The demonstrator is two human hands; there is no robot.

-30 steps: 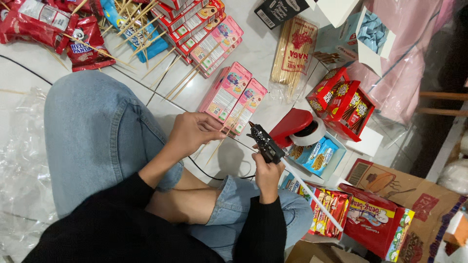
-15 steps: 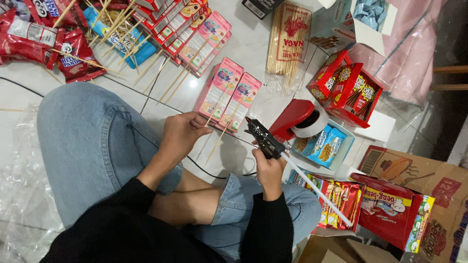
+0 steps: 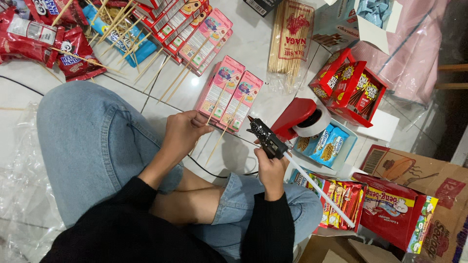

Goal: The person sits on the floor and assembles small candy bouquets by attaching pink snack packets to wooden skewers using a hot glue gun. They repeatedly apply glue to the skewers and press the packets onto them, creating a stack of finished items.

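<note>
Currently, the head view shows a gluing step in hand. The right hand [image 3: 269, 168] is closed around the grip of a black hot glue gun [image 3: 265, 138], nozzle aimed up and to the left, with a white glue stick [image 3: 319, 192] projecting from its rear down to the right. The left hand [image 3: 184, 131] is closed in a pinch on a thin bamboo skewer [image 3: 210, 115], which runs up over two pink snack boxes [image 3: 229, 95] lying side by side on the white tiled floor [image 3: 253, 48]. The nozzle is near the lower edge of the boxes but apart from them.

By judgement, the next move calls for bringing nozzle and skewer together at one point and keeping the skewer steady against the box face.

The skewer is pale, straight and slender; a second one [image 3: 222, 139] lies loose just beside it. A red tape dispenser [image 3: 300, 117] sits just right of the gun. A clear packet of skewers [image 3: 291, 39] lies further up the floor.
</note>
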